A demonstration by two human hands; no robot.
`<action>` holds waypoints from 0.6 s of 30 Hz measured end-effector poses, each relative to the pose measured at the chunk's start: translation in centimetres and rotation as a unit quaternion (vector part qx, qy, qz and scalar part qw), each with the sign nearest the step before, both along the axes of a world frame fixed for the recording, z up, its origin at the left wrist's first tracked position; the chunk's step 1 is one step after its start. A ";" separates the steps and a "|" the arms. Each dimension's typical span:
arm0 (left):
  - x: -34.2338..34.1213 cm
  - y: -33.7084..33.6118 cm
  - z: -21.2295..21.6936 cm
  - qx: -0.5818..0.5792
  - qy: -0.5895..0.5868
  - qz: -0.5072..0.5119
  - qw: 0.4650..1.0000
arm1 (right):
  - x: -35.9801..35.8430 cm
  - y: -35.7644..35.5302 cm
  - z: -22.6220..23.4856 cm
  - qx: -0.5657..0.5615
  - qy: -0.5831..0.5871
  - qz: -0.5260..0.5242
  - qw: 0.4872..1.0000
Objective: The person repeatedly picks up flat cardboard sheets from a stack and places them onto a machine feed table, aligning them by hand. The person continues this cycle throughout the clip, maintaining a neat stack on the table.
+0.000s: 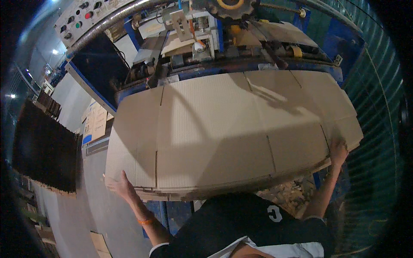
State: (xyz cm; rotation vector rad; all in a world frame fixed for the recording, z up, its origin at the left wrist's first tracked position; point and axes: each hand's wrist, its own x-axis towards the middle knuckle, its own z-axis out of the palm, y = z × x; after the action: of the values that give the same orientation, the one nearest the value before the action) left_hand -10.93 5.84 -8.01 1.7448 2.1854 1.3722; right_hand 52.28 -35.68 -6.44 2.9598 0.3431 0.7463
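Observation:
A large flat corrugated cardboard sheet, cut with flap slots, lies on top of a stack in front of me. My left hand grips the stack's near left corner, with an orange band on that wrist. My right hand holds the near right edge, fingers over the top sheet. Both arms are spread wide across the sheet's width.
Beyond the sheet stands a blue machine with rollers, a gear and a panel of buttons. A dark stack of flat boards stands at the left, a green corrugated wall at the right. Cardboard scraps lie on the floor.

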 end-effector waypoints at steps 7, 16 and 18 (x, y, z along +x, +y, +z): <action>3.6 -1.1 6.6 0.154 -0.282 -0.059 0.945 | 2.6 0.6 -0.9 0.551 -0.036 0.175 0.815; 1.3 1.3 7.8 0.172 -0.687 -0.192 0.679 | 10.2 -1.6 1.2 0.867 0.111 0.193 0.446; 1.2 2.4 6.3 0.081 -0.647 -0.112 0.750 | 7.9 -2.1 3.8 0.831 0.158 0.247 0.473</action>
State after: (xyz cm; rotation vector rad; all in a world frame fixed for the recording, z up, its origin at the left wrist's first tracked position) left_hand -9.70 8.22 -1.70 0.5271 1.0281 1.8337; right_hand 60.20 -37.79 -2.61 5.0819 0.9722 0.6578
